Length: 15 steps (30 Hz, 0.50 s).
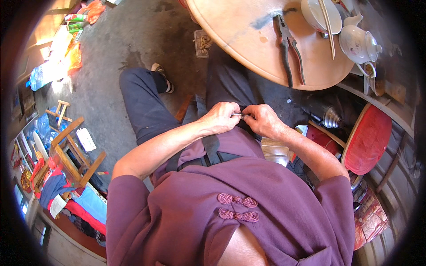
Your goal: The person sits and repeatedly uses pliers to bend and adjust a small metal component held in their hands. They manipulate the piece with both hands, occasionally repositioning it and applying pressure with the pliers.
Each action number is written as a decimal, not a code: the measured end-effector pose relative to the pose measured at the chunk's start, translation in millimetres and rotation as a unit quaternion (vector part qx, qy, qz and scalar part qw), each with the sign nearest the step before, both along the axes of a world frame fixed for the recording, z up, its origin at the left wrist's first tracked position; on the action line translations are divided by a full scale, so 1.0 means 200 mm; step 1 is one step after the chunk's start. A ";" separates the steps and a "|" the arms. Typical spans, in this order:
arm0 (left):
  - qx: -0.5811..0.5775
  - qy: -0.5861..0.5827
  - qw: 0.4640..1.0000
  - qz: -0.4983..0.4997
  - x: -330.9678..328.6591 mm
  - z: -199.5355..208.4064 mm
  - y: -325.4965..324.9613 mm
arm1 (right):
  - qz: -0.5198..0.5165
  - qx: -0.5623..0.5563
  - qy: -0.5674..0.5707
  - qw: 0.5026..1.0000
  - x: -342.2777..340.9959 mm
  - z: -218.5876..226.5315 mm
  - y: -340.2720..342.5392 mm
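Note:
Over my lap, my left hand (221, 117) and my right hand (262, 119) meet with fingers closed. Between their fingertips runs a thin, shiny, wire-like metal piece (239, 115), pinched from both sides. Most of it is hidden by the fingers, so its full shape cannot be made out. Beyond my hands, a pair of dark pliers (288, 51) lies on the round wooden table (239, 33), its worn handles pointing toward me. Neither hand touches the pliers.
On the table's right stand a white bowl (320, 17), chopsticks (328, 31) and a white teapot (359, 42). A clear tub (202, 44) of small tan pieces is by the table. A red cushioned seat (368, 139) stands right; a wooden stool (73, 153) lies left.

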<state>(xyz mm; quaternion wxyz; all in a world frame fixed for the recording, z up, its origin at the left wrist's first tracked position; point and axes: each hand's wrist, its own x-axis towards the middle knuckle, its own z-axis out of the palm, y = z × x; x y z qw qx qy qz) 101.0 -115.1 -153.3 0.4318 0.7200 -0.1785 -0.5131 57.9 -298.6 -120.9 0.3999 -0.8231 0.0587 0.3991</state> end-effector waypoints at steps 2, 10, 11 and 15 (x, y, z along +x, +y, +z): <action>-0.003 -0.013 1.000 -0.005 0.00 0.01 0.00 | 0.007 -0.025 -0.030 0.999 -0.01 0.01 0.01; 0.004 -0.042 0.999 -0.012 -0.01 -0.01 -0.01 | -0.021 -0.044 -0.015 0.999 -0.02 -0.03 0.05; 0.005 -0.048 0.999 -0.011 -0.01 -0.01 -0.01 | -0.025 -0.052 -0.011 0.998 -0.02 -0.03 0.06; 0.003 -0.047 0.999 -0.010 0.01 -0.02 -0.01 | -0.040 -0.046 -0.014 0.998 -0.02 -0.07 0.06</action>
